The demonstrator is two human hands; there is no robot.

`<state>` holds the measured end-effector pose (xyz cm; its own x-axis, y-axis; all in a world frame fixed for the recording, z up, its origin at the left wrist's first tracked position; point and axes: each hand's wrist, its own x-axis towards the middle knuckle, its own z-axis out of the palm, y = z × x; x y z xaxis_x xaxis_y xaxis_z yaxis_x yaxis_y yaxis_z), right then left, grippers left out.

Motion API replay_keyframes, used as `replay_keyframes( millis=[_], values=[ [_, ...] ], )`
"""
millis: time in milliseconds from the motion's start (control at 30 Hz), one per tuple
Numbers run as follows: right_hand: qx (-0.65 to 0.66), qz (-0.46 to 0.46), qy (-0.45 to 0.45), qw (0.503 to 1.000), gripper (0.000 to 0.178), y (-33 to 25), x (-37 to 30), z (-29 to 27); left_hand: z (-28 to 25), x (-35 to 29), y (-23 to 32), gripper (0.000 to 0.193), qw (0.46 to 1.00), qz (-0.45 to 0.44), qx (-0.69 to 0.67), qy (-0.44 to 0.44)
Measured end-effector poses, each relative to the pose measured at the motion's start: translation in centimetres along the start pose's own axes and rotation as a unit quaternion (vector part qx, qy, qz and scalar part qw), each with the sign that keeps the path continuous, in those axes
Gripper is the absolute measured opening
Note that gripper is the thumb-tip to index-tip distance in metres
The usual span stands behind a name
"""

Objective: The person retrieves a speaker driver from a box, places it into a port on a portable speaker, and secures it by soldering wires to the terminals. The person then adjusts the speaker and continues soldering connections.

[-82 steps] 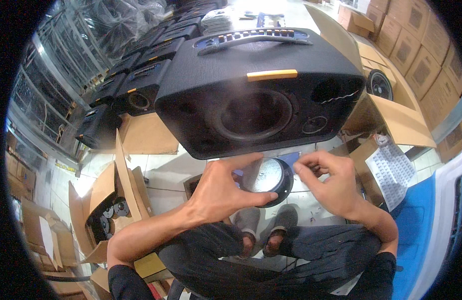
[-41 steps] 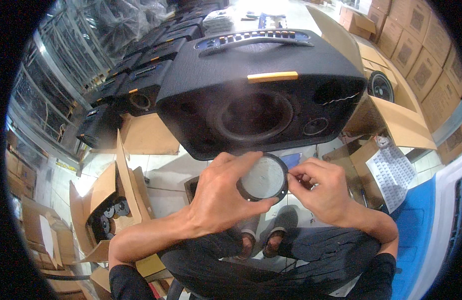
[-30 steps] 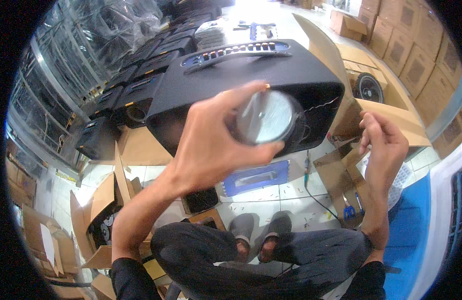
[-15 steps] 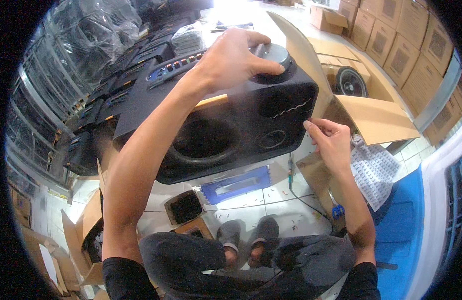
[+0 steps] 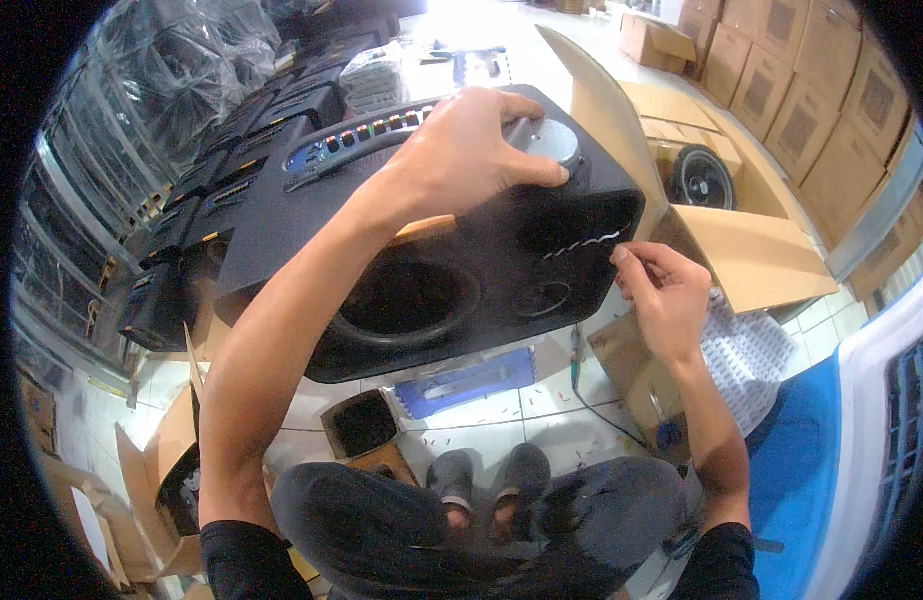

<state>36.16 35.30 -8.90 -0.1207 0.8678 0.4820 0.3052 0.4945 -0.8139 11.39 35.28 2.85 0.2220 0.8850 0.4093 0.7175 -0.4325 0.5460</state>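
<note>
Your left hand (image 5: 472, 140) grasps a round driver with a silvery metal back and a black rim (image 5: 550, 143), thumb on its near side and fingers on its far side, at the top right corner of a large black speaker cabinet (image 5: 502, 250); whether driver and cabinet touch, you cannot tell. Your right hand (image 5: 670, 295) is at the cabinet's right edge, thumb and forefinger drawn close together just beside the end of a thin white twisted wire (image 5: 587, 242) that crosses the front; whether those fingertips grip anything is too small to tell. Under your left forearm are a row of dark control knobs (image 5: 377, 128) and an orange strip (image 5: 427, 228). Below the cabinet, on the white tiled floor (image 5: 542, 425), lie a flat blue rectangular frame (image 5: 512, 370) and a small open cardboard box with a dark inside (image 5: 332, 430). To your right, a black round speaker (image 5: 704, 180) sits in an open brown carton (image 5: 772, 260), with a crumpled white printed sheet (image 5: 747, 355) nearer you. Beyond, brown cartons (image 5: 812, 90) stand stacked at right, and black cabinets (image 5: 232, 200) line up at left.
</note>
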Motion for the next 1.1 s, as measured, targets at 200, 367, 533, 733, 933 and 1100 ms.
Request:
replay_keyframes(
  millis=[200, 367, 533, 733, 933, 1100],
  values=[
    [0.003, -0.096, 0.012, 0.995, 0.009, -2.2, -0.1, -1.7, -0.3, 0.1, 0.2, 0.068, 1.000, -0.006, -0.003, -0.012],
    [0.059, -0.100, 0.013, 0.993, 0.007, -4.2, -0.9, -2.8, 0.2, -0.4, -0.1, 0.066, 0.999, -0.012, 0.024, 0.029],
    [0.163, 0.017, -0.053, 0.985, 0.010, -5.0, -1.6, -3.0, 2.7, -3.9, 2.3, 0.034, 0.902, 0.199, 0.203, 0.324],
    [0.063, -0.010, -0.077, 0.995, 0.012, -5.0, -3.1, -3.3, 10.1, -10.1, 4.1, 0.046, 0.863, -0.304, -0.402, 0.034],
    [-0.045, -0.098, -0.103, 0.989, 0.012, -4.3, -3.9, -2.8, 14.5, -8.1, 1.3, 0.037, 0.688, -0.318, -0.650, 0.057],
    [-0.057, 0.053, -0.142, 0.987, 0.015, -4.1, -2.6, -3.6, 17.2, -7.6, 1.1, 0.025, 0.647, -0.324, -0.681, 0.115]
  ],
)
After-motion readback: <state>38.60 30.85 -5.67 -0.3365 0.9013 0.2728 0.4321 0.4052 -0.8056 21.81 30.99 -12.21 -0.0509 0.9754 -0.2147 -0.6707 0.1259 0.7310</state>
